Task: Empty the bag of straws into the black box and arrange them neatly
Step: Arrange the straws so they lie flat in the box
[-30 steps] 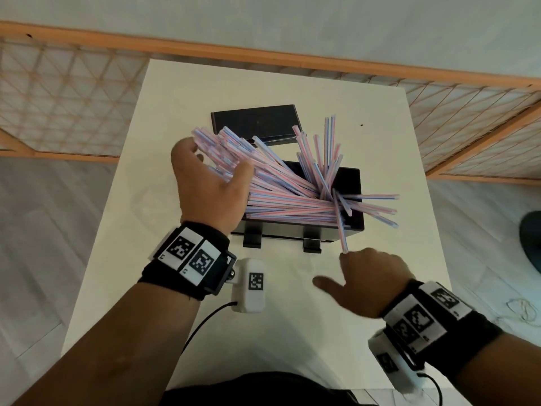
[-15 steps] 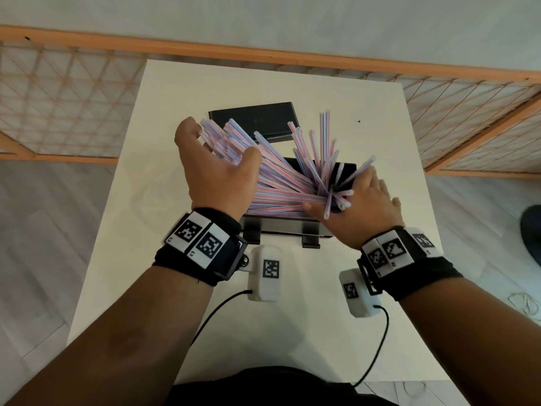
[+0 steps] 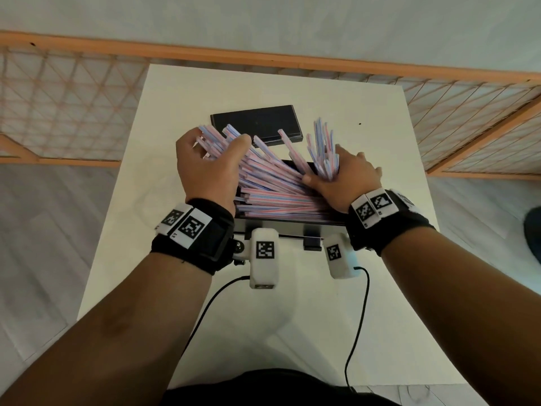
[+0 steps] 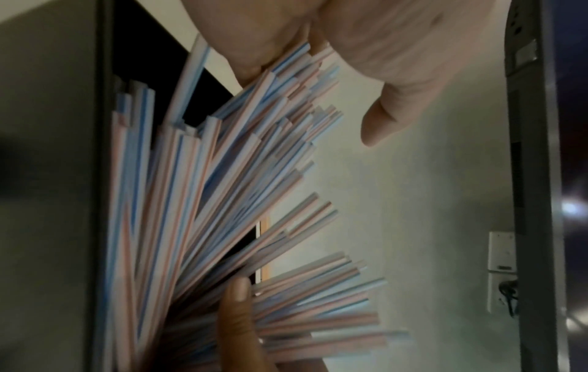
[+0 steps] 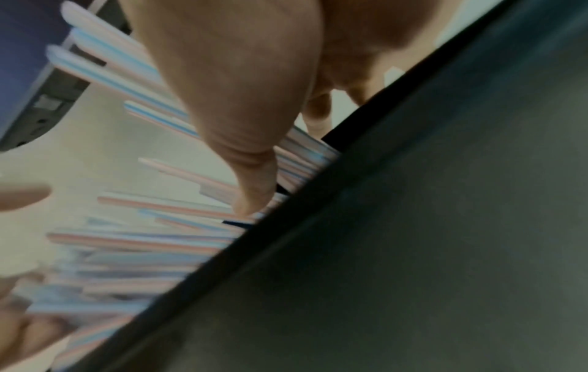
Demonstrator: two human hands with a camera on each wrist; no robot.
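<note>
two hands work a fan of striped straws (image 3: pixel 272 183) that sits in the black box (image 3: pixel 295 222) near the middle of the white surface (image 3: pixel 292 317). many straws lie roughly level along the near side of the box, while others tilt up and to the far left, their ends sticking out past the box's left edge and over the lid (image 3: pixel 256 124), which lies flat just beyond the box.

left hand (image 3: pixel 207 168) is curled over the raised left ends of the straws, thumb on the right side of the bunch and fingers on the left, so its grip is grasping the straws. in the left wrist view the straw ends (image 4: pixel 222 176) spread out right under the palm (image 4: pixel 350 45).

right hand (image 3: pixel 348 183) is at the right end of the box, thumb pointing left against the straws and fingers wrapped behind a small upright cluster (image 3: pixel 323 150); its grip grasps those straws. the right wrist view shows the thumb (image 5: pixel 242 125) pressed on straw ends at the box's dark wall (image 5: pixel 413 226).

square black-and-white coded tags sit on both wristbands (image 3: pixel 196 230) and on the wrist cameras (image 3: pixel 265 256); no readable writing can be made out.
</note>
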